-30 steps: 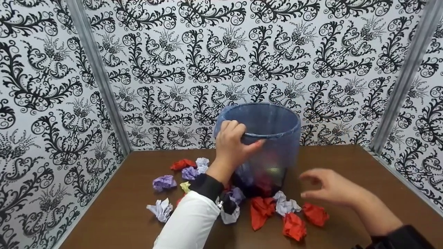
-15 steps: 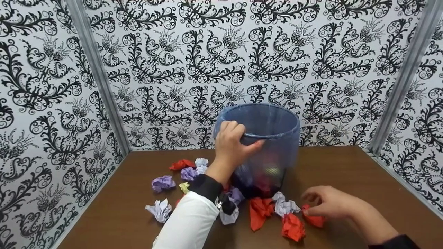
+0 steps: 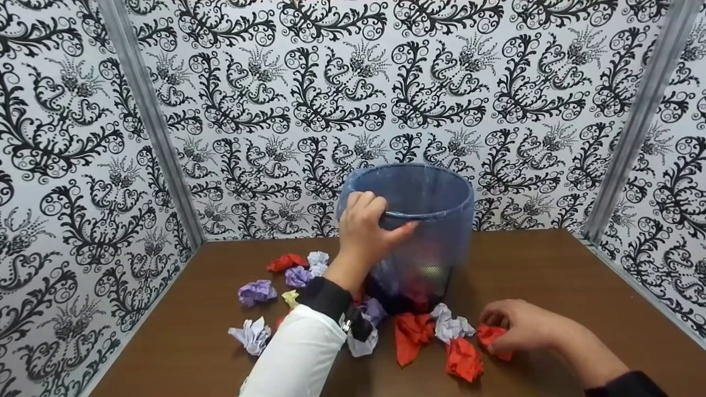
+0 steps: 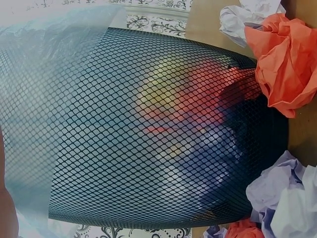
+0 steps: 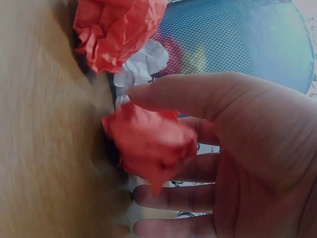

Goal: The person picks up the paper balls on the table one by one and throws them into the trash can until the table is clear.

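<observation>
My left hand (image 3: 361, 229) grips the near-left rim of a dark mesh wastebasket (image 4: 124, 148), fingers over the rim and thumb along its outside. A blue plastic liner (image 3: 463, 231) folds over the rim, and crumpled paper in several colours shows through the mesh. Low over the table on the right, my right hand (image 3: 538, 331) pinches a crumpled red paper ball (image 5: 151, 144) between thumb and fingers. In the right wrist view the thumb lies along one side of it, with the fingers partly behind. Beside it are another red paper ball (image 3: 464, 359) and a white paper ball (image 3: 451, 322).
More crumpled paper lies about the brown table (image 3: 551, 264): a flatter red piece (image 3: 412, 336) before the wastebasket, a purple ball (image 3: 257, 293), a white ball (image 3: 252, 335) and a small yellow one (image 3: 290, 298) to the left. Patterned wall panels (image 3: 309, 110) enclose the table's back and sides.
My right hand has come down from above the table onto the red paper ball and taken hold of it. The left hand keeps its grip on the wastebasket rim.
</observation>
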